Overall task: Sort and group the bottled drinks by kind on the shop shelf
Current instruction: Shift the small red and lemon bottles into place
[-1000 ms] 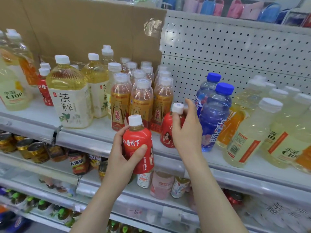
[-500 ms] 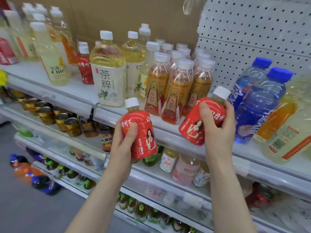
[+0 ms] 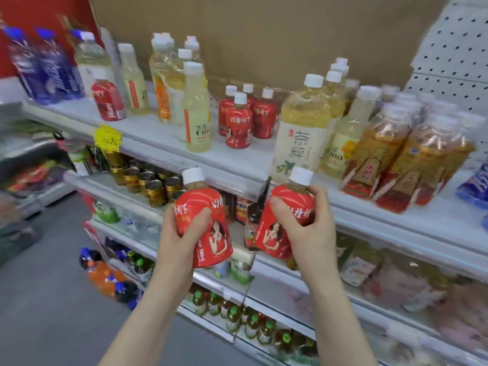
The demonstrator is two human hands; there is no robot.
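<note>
My left hand (image 3: pixel 175 235) grips a small red-wrapped bottle with a white cap (image 3: pixel 211 225), held upright in front of the shelf edge. My right hand (image 3: pixel 307 228) grips a second red bottle of the same kind (image 3: pixel 277 233), tilted slightly left. On the white top shelf (image 3: pixel 163 136) above them stands a cluster of matching red bottles (image 3: pixel 239 122). One more red bottle (image 3: pixel 108 100) stands alone further left. Pale yellow bottles (image 3: pixel 196 109), large tea bottles (image 3: pixel 301 128) and amber bottles (image 3: pixel 380 151) fill the same shelf.
Blue bottles (image 3: pixel 45 67) stand at the shelf's far left, and another blue one (image 3: pixel 475 186) at the right edge. The shelf below holds gold-lidded jars (image 3: pixel 148 180). Lower shelves hold green-capped bottles (image 3: pixel 237 315). Brown cardboard (image 3: pixel 264 35) backs the top shelf. Grey floor (image 3: pixel 52 313) lies at the left.
The view has swung left along the shelf, bringing the cluster of red bottles into sight. Both hands still hold their red bottles and have come lower, in front of the shelf edge.
</note>
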